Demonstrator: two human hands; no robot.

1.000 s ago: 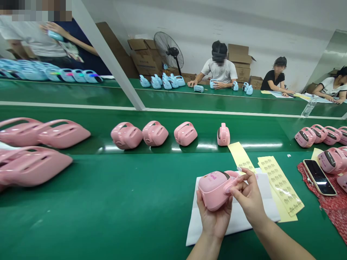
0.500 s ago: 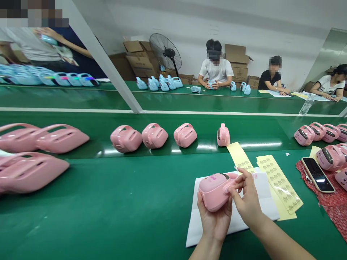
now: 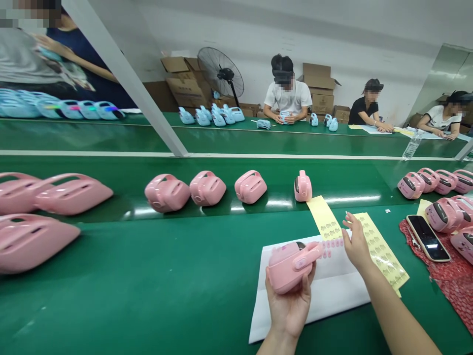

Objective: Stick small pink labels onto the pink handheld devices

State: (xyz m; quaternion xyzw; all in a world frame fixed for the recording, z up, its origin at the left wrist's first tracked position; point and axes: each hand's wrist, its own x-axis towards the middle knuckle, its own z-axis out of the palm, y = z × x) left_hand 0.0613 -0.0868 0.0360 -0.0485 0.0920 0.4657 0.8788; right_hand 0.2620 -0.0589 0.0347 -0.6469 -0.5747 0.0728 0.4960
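Two hands | my left hand (image 3: 291, 308) wraps pink casing (image 3: 286, 268) above white sheet (image 3: 332, 288) | my right hand (image 3: 356, 242) over yellow sticker sheet (image 3: 386, 256), fingers loose; I cannot tell its hold.

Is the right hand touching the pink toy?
Apart. The head view shows white paper between the right hand and the pink toy, which the left hand holds.

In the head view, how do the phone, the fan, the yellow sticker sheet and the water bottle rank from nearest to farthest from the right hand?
From the right hand:
1. yellow sticker sheet, directly at the hand, on its right.
2. phone, farther right, on the red cloth.
3. water bottle, far across, to the right.
4. fan, by the back wall, to the left.
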